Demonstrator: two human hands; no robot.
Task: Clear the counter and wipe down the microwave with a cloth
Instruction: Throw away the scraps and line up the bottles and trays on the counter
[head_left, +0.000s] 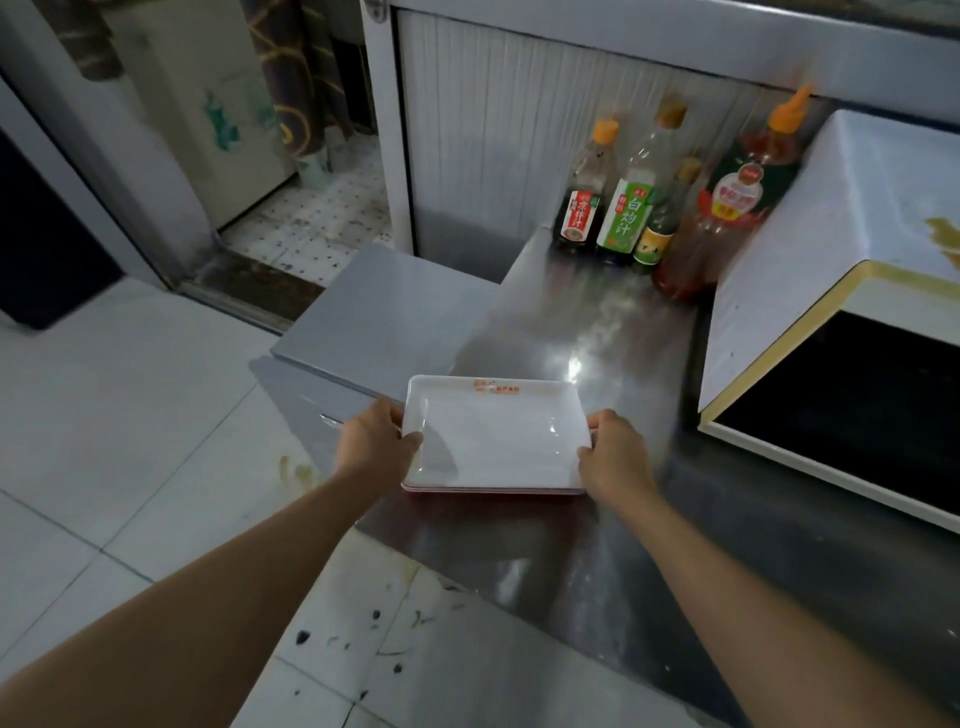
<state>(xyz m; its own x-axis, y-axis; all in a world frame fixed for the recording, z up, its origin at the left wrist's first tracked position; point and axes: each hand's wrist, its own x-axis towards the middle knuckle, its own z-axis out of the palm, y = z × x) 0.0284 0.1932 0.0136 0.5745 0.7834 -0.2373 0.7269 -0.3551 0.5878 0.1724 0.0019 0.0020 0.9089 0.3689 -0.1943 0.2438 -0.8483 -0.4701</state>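
In the head view, the left grip (375, 435) and right grip (615, 451) each clasp a short side of a white rectangular tray (493, 439) over the near edge of the steel desk (587, 322). The microwave (841, 291) stands to its right, with four sauce bottles (670, 202) grouped just beside it at the back.

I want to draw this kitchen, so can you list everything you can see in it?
tray: one on top of what looks like a stack, white with red edges below, near counter edge
counter: one, shiny steel, centre
bottles: four, orange or tan caps, back of counter by the wall
microwave: one, white with dark door, yellowish stains on top, right
grey cabinet: one, left of counter
floor: white tiles, dark specks
left hand: one, gripping tray's left edge
right hand: one, gripping tray's right edge
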